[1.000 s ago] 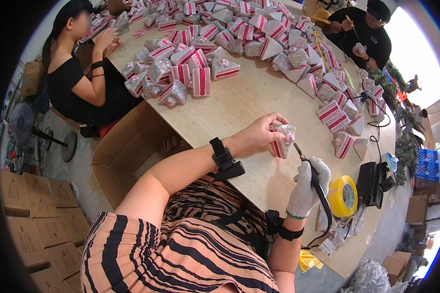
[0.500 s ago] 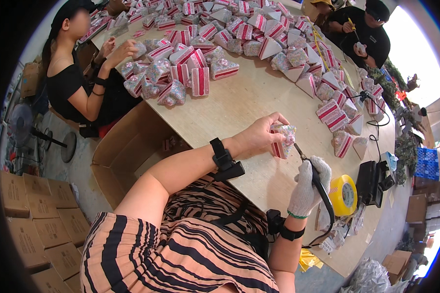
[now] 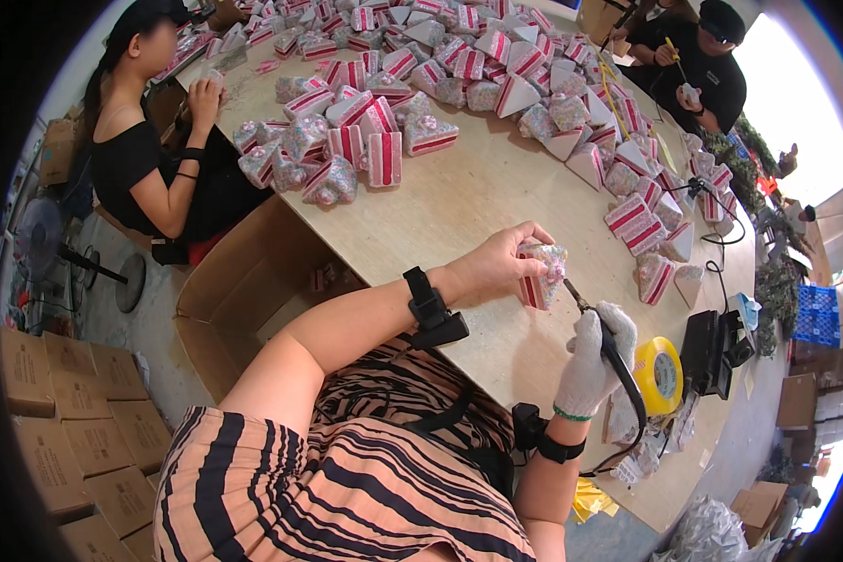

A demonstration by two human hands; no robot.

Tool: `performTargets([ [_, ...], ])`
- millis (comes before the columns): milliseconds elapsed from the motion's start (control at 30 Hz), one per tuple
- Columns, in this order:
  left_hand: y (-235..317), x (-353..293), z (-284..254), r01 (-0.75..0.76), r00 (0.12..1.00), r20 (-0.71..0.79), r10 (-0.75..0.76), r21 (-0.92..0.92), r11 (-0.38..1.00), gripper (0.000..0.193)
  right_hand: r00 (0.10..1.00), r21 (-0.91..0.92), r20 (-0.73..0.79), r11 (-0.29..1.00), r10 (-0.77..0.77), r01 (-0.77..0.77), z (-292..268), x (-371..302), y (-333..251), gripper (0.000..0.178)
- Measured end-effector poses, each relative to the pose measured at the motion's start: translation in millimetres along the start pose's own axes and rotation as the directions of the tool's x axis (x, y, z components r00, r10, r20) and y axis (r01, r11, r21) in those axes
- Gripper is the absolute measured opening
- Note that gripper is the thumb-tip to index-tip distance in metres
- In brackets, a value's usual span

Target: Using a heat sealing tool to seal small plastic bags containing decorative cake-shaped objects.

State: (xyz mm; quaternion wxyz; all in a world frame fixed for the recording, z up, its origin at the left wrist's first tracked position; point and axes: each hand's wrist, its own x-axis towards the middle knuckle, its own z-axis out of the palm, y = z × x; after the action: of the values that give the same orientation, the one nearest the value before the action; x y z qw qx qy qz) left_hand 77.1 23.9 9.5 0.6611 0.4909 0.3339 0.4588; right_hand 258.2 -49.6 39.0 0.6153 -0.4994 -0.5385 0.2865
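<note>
Over the table (image 3: 459, 215), my left hand (image 3: 508, 258) pinches a toy cake slice (image 3: 539, 281) with pink-and-red striped sides and a speckled sprinkle top. My right hand (image 3: 594, 361), in a white knitted glove, is wrapped round a soldering iron (image 3: 585, 304) with a black cord. Its metal tip points at the right side of the slice, at or very near the surface; whether they touch I cannot tell. Several loose cake slices (image 3: 384, 157) like it lie beyond my left hand, and more (image 3: 654, 276) sit to the right.
A big heap of cake slices (image 3: 468, 61) covers the far side. Beside my right hand are a yellow tape roll (image 3: 658, 375) and a black device (image 3: 709, 351). An open carton (image 3: 244, 281) stands below the left edge. Co-workers (image 3: 145, 140) (image 3: 712, 66) work at the far left and far right.
The cake slice has tilted slightly in my left hand, and the iron has shifted a little with my right. The left co-worker's hands have drawn back from the pile, holding a small piece.
</note>
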Motion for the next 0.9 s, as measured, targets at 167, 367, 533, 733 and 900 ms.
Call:
performTargets([
  [167,-0.8,-0.7,2.0,0.09,0.996,-0.005,-0.093,-0.205,0.975,0.034,1.0,0.065,-0.014,0.998,-0.008,0.009,-4.0,2.1,-7.0,0.014],
  [367,1.1,-3.9,-8.7,0.105,0.994,-0.006,-0.109,-0.223,0.969,0.032,0.998,0.083,-0.056,0.996,-0.036,0.04,-4.0,3.9,-6.1,0.014],
  [533,4.7,-6.8,-13.1,0.101,0.994,-0.025,-0.11,-0.24,0.965,0.033,1.0,0.123,0.029,0.992,0.001,-0.005,1.5,0.7,-3.0,0.014],
  [733,5.2,-7.5,-11.3,0.107,0.992,-0.047,-0.117,-0.189,0.976,0.033,0.999,0.12,0.054,0.993,0.01,-0.016,6.8,-2.8,0.4,0.016],
  [900,33.7,-40.9,-48.4,0.092,0.994,0.049,-0.095,0.061,0.994,0.038,1.0,0.106,-0.004,0.994,-0.017,0.017,-4.9,-1.3,-1.1,0.016],
])
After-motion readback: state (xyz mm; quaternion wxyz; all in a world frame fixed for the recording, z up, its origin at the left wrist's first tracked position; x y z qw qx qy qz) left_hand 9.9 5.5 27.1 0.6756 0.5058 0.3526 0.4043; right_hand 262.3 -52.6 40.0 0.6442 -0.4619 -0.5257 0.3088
